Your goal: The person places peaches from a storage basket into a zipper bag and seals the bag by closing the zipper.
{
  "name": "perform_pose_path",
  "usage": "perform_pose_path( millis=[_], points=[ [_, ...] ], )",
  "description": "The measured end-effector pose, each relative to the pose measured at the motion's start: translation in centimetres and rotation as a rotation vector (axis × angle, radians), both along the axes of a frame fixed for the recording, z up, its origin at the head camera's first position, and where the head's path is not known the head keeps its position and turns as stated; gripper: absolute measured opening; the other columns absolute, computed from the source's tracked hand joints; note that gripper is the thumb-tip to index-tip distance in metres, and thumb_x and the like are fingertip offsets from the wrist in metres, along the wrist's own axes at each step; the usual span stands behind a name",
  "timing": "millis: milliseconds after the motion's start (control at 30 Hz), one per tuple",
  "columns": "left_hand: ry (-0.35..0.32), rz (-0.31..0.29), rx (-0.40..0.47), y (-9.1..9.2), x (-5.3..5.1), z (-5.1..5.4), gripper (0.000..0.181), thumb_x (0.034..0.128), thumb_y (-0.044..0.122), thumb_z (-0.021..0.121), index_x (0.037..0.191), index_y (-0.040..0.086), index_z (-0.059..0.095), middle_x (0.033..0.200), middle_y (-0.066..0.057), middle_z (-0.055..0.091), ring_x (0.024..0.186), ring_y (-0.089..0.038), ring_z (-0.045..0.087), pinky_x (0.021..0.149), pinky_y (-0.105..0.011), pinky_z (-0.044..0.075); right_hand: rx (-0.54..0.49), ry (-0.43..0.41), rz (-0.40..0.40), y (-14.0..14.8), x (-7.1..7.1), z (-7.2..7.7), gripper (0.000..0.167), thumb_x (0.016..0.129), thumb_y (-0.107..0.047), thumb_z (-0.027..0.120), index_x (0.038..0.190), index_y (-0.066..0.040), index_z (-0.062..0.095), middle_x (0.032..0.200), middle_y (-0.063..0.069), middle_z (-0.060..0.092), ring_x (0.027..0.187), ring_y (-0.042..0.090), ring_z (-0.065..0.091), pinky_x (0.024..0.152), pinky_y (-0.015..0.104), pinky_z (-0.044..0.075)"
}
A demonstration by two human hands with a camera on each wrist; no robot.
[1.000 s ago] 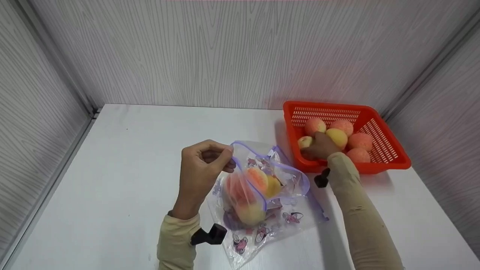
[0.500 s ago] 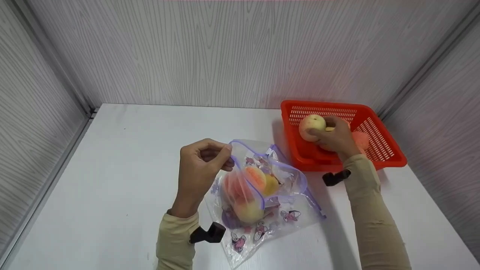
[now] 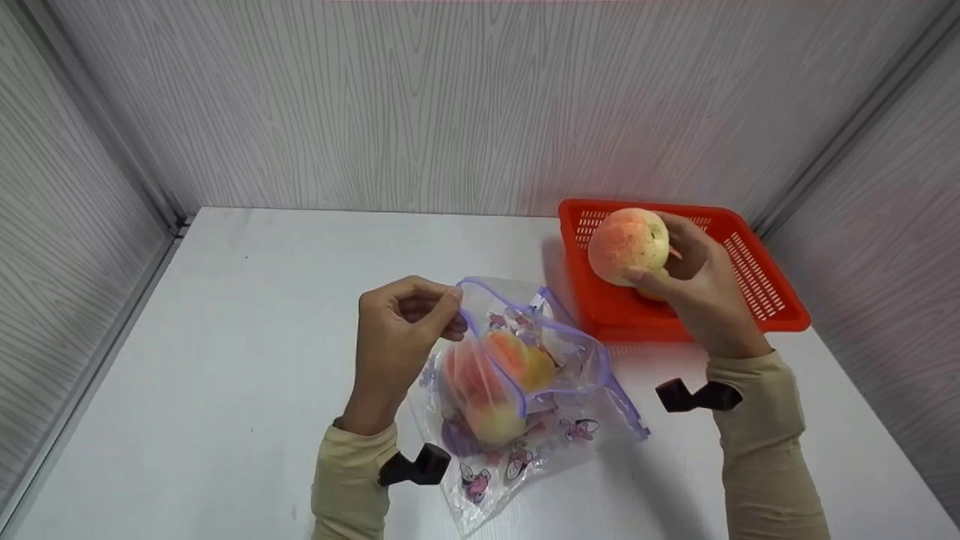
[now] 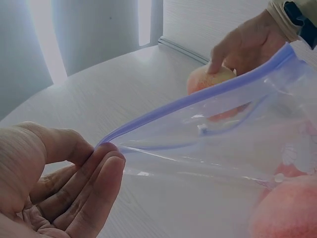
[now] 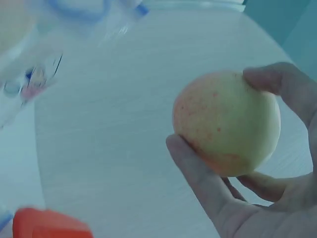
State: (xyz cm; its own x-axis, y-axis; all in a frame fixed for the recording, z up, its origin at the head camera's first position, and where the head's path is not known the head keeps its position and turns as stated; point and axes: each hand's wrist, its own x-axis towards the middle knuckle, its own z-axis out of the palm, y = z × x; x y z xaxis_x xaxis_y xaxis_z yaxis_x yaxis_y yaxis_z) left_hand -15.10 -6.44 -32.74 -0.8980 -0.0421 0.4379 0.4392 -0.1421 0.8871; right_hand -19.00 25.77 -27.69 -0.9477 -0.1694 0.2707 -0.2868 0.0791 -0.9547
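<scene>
My left hand (image 3: 401,330) pinches the purple-edged rim of a clear zip bag (image 3: 577,409) between thumb and fingers, keeping its mouth lifted apart. Inside the bag lie several fruits, among them a pink and pale peach (image 3: 495,421) and a yellow fruit (image 3: 540,369). Above the near left part of the red basket (image 3: 622,319), my right hand (image 3: 709,289) holds a pink and pale yellow peach (image 3: 628,244). In the right wrist view, thumb and fingers grip this peach (image 5: 225,124) from its sides. The left wrist view shows the bag's rim (image 4: 188,101) stretched from the pinching fingertips.
The basket stands at the back right of the white table (image 3: 262,322), right of the bag. The right hand and peach hide most of its contents. A grey wood-grain wall (image 3: 420,112) rises behind, with side walls left and right.
My right hand has lifted a peach out of the basket's fruit, raising it toward the camera and turning it. The left hand keeps its pinch on the bag's rim, nearly still.
</scene>
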Motion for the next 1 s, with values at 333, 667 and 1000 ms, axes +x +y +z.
perform_pose_path(
  millis=[333, 667, 1000],
  points=[
    [-0.001, -0.003, -0.004, 0.1, -0.1, 0.0, 0.010, 0.0927, 0.002, 0.071, 0.087, -0.006, 0.073, 0.073, -0.015, 0.070, 0.063, -0.026, 0.071, 0.061, -0.039, 0.063, 0.090, 0.120, 0.064, -1.5, 2.0, -0.3, 0.070, 0.076, 0.010, 0.078, 0.140, -0.004, 0.055, 0.136, 0.018, 0.058, 0.121, 0.037, 0.056, 0.099, 0.036, 0.055],
    [0.012, -0.008, 0.004, 0.2, -0.4, -0.2, 0.010, 0.0923, 0.001, 0.071, 0.086, -0.006, 0.073, 0.073, -0.015, 0.070, 0.062, -0.025, 0.071, 0.060, -0.039, 0.063, 0.107, 0.212, 0.319, -1.8, 2.2, -1.1, 0.077, 0.072, 0.013, 0.080, 0.141, 0.003, 0.049, 0.135, 0.024, 0.056, 0.121, 0.037, 0.059, 0.102, 0.044, 0.053],
    [0.012, 0.005, 0.002, 0.0, -0.3, -0.1, 0.011, 0.0926, 0.002, 0.071, 0.086, -0.006, 0.073, 0.073, -0.015, 0.070, 0.062, -0.026, 0.071, 0.060, -0.039, 0.063, 0.297, 0.232, 0.358, -2.9, 2.6, -1.2, 0.077, 0.068, -0.001, 0.091, 0.137, -0.008, 0.058, 0.126, 0.014, 0.065, 0.104, 0.035, 0.069, 0.081, 0.048, 0.062]
  ],
)
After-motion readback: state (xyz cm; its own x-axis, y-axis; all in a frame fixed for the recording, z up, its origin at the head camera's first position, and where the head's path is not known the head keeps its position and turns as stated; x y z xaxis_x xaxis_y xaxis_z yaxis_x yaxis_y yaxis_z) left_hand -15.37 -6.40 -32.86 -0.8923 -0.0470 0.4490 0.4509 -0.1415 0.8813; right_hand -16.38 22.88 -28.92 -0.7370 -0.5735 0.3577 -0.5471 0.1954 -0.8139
